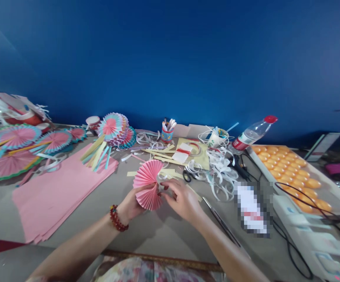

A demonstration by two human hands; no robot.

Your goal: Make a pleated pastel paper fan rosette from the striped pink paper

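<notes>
A pink pleated paper fan [148, 183], folded into a round rosette shape, is held over the grey table [158, 231] between both hands. My left hand [133, 203], with a red bead bracelet at the wrist, grips the fan's lower left side from beneath. My right hand [181, 197] pinches the fan's right edge near its middle, fingers closed on the pleats. The fan's open gap faces right, toward my right fingers.
A stack of pink paper sheets [58, 192] lies left. Finished multicoloured paper fans [114, 129] sit at back left. Scissors [189, 175], curled white paper strips [219, 172], a pen cup [166, 133], a plastic bottle [253, 135] and a tray of orange balls [293, 172] lie right.
</notes>
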